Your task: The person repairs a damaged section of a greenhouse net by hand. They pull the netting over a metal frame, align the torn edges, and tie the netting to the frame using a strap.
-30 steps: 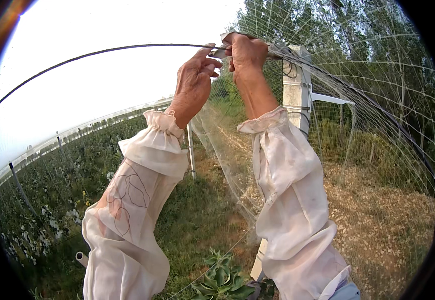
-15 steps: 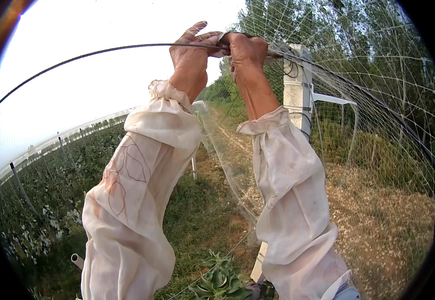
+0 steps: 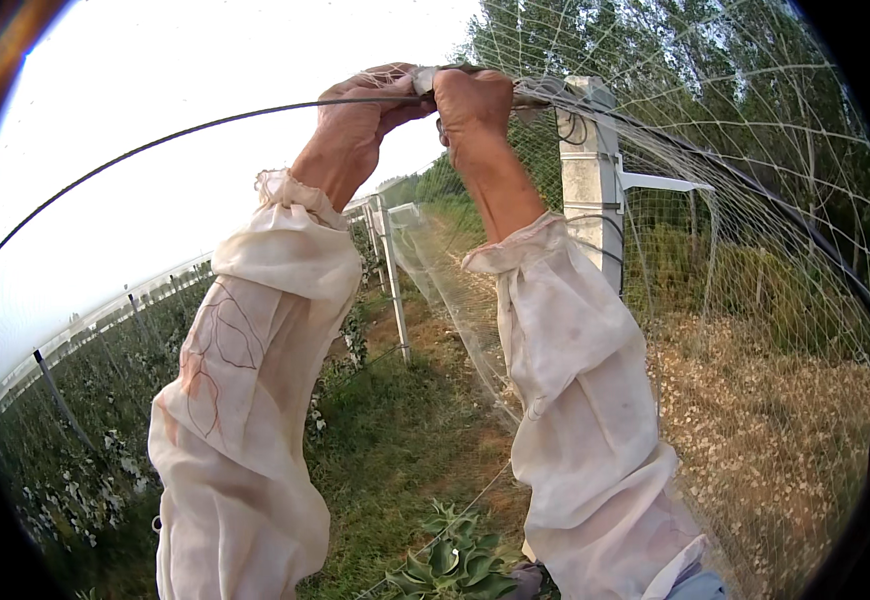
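Both arms reach up in loose cream sleeves to a dark cable that crosses overhead. My left hand is closed at the cable, with thin strands of white netting over its fingers. Beside it, my right hand is a fist around the bunched net edge and the cable. A small pale strip shows between the two hands; its kind is unclear. The fingertips of both hands are mostly hidden behind the knuckles.
A concrete post wound with wire stands just right of my hands, with a white bracket on it. Sheer netting hangs below. Crop rows lie left, a leafy plant at the bottom, trees behind.
My left hand has turned, and its raised fingers have folded down onto the net and cable. Both hands sit slightly further left in view. The pale strip shows more between them.
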`<state>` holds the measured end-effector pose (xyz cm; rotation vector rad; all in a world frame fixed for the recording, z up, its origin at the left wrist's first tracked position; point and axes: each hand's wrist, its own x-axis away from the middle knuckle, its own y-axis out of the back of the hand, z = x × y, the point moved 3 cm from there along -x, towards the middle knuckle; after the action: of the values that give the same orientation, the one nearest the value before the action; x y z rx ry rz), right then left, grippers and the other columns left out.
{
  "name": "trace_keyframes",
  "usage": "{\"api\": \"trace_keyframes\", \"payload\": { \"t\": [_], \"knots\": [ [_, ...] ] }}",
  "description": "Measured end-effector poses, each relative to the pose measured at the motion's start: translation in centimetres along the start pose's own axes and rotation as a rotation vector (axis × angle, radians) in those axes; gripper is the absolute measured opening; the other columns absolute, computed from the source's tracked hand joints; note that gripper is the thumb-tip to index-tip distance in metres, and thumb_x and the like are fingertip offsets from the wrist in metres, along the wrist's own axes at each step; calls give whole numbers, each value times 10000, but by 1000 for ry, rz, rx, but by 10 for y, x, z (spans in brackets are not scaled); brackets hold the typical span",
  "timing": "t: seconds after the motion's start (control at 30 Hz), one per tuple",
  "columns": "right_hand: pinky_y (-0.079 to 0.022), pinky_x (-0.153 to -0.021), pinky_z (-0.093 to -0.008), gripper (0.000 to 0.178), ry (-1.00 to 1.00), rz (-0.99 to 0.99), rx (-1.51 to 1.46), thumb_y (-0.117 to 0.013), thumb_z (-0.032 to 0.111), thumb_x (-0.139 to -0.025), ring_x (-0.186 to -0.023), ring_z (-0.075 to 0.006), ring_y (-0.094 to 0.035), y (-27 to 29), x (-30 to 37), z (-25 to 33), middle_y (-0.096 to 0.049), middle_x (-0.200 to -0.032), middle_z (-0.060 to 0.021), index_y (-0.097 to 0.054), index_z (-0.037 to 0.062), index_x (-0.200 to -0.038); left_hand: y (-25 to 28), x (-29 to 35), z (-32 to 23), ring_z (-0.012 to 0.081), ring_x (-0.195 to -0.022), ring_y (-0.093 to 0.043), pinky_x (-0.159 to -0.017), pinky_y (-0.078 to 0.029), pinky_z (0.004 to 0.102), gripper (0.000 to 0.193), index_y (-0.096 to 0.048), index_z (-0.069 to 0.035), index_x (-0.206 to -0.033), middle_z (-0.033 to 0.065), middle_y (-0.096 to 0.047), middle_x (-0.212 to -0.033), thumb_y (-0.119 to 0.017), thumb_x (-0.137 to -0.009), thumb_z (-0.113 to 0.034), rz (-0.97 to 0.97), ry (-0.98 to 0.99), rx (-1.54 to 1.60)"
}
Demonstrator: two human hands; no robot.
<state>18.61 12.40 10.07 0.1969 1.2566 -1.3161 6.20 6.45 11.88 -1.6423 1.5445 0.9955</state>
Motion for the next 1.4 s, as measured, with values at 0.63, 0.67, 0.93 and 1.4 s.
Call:
{"api": "trace_keyframes", "payload": {
  "t": [0.63, 0.67, 0.93, 1.4],
  "knots": [
    [-483, -399, -252, 183, 143, 323, -111, -654, 104, -884, -436, -109, -580, 25, 14, 5, -724, -737, -145, -715, -67, -853, 2, 0, -7, 216, -809, -703, -682, -627, 273, 270, -607, 63, -1112, 160, -684, -950, -677, -854, 27, -110, -65, -76],
    [-481, -403, -250, 181, 144, 319, -121, -664, 109, -878, -440, -106, -579, 24, 16, 7, -724, -738, -142, -717, -63, -854, 1, 0, -6, 219, -808, -703, -681, -627, 275, 286, -596, 60, -1129, 156, -683, -944, -671, -855, 31, -98, -56, 7],
    [-452, -408, -242, 171, 173, 254, -135, -766, 98, -772, -445, -109, -571, 5, 14, 0, -650, -590, -88, -704, -52, -718, 8, -3, -12, 213, -684, -691, -635, -616, 293, 269, -600, 56, -1099, 150, -686, -877, -657, -836, 51, -160, 16, -144],
    [-418, -435, -299, 324, 243, 137, 60, -739, 168, -763, -423, -99, -490, -1, 2, -7, -564, -472, -29, -618, -5, -517, -5, 53, 8, 169, -518, -611, -442, -516, 283, 176, -603, 12, -1037, 147, -686, -746, -655, -870, 32, -586, 50, -53]
  ]
}}
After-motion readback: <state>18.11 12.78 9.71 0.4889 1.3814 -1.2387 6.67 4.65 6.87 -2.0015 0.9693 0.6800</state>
